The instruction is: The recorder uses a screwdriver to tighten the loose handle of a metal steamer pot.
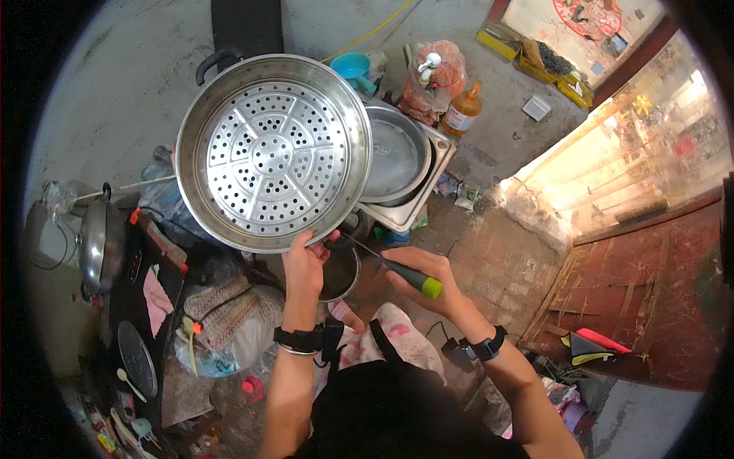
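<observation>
A round steel steamer tray [273, 157] with many holes in its floor is tilted up in front of me. My left hand [304, 264] grips its near rim, with the fingers close to a dark side handle [354, 228]. A second black handle [218, 63] sticks out at the far left of the rim. In my right hand [432, 275] is a screwdriver [410, 277] with a black and green grip. Its thin shaft points up and left toward the near handle; whether the tip touches a screw is too small to tell.
Behind the tray, a steel basin [394, 157] sits on a metal stove [399, 219]. An orange pump bottle [462, 113] and a blue scoop [352, 67] stand farther off. Below my hands is a pot [345, 277]. A black table [126, 306] with a pink cloth [157, 301] lies left.
</observation>
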The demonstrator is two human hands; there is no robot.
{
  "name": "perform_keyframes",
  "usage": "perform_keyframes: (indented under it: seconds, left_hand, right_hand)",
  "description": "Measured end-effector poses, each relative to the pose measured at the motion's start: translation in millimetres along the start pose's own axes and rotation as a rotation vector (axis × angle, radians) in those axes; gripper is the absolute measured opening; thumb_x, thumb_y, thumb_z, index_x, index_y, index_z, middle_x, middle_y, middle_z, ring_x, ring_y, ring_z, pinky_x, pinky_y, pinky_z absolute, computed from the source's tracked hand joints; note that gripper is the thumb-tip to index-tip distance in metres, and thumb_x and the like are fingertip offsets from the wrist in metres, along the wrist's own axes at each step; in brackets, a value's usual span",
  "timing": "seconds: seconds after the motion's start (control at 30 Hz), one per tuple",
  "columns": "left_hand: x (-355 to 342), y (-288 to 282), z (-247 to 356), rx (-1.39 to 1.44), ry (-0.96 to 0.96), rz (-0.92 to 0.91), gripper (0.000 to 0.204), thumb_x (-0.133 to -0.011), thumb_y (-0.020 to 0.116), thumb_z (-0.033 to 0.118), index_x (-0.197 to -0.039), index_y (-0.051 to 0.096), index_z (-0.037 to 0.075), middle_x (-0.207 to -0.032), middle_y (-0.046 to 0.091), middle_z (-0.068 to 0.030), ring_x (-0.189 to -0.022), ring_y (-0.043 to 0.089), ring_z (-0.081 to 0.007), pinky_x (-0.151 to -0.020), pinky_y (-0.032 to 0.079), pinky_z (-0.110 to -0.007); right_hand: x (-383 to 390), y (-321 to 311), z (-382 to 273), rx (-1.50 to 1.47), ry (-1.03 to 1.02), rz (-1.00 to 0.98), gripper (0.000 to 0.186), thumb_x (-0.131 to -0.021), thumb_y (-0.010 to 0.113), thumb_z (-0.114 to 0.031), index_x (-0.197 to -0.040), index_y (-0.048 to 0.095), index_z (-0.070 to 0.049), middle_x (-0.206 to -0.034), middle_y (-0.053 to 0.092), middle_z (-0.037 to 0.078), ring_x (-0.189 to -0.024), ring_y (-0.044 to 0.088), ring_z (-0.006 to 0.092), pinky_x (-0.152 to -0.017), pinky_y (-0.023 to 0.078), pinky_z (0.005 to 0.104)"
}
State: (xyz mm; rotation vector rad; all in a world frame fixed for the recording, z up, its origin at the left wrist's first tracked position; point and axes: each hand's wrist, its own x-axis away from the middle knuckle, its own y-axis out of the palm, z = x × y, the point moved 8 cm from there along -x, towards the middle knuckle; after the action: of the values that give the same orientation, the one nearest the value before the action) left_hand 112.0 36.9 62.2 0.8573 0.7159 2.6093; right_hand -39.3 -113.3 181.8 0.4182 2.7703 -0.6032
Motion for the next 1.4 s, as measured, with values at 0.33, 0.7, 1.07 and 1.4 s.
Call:
perform_keyframes:
  seconds: [0.33, 0.7, 1.07, 1.4]
  left_hand:
    - [-110, 14, -20, 0.058, -0.014, 0.137, 0.028, -0.086, 0.05, 0.017, -0.111, 0.052, 0.005, -0.101, 0.064, -0.0102, -0.082, 0.059, -0.0149, -0.065, 0.038, -0.03]
    - [-167, 12, -70, 0.215, -0.155, 0.339, 0.024, -0.089, 0.046, 0.018, -0.102, 0.055, 0.0, -0.091, 0.062, -0.0116, -0.079, 0.055, -0.0176, -0.072, 0.042, -0.032]
    - [-182, 14, -101, 0.382, -0.17, 0.352, 0.026, -0.088, 0.042, 0.013, -0.104, 0.052, -0.005, -0.092, 0.062, -0.0149, -0.086, 0.059, -0.025, -0.087, 0.048, -0.043]
    - [-185, 20, -113, 0.393, -0.202, 0.379, 0.025, -0.088, 0.042, 0.019, -0.098, 0.055, 0.0, -0.087, 0.063, -0.0113, -0.085, 0.057, -0.0231, -0.079, 0.044, -0.037]
  right_hand:
    - [-88, -26, 110, -0.127, 0.01, 0.023, 0.026, -0.077, 0.067, -0.004, -0.102, 0.061, 0.001, -0.096, 0.064, 0.018, -0.087, 0.063, 0.0295, -0.078, 0.049, 0.0336]
    - [-144, -49, 193, -0.266, 0.022, -0.166, 0.028, -0.077, 0.067, -0.006, -0.103, 0.059, 0.001, -0.093, 0.062, 0.018, -0.085, 0.062, 0.0336, -0.074, 0.05, 0.0363]
    - [-166, -49, 225, -0.189, 0.023, -0.284, 0.032, -0.074, 0.069, -0.011, -0.101, 0.058, 0.001, -0.088, 0.062, 0.019, -0.075, 0.061, 0.0364, -0.067, 0.05, 0.0391]
    - [-171, -59, 219, -0.114, -0.073, -0.313, 0.038, -0.069, 0.069, -0.006, -0.104, 0.057, 0.001, -0.091, 0.061, 0.018, -0.073, 0.062, 0.0335, -0.062, 0.052, 0.0374]
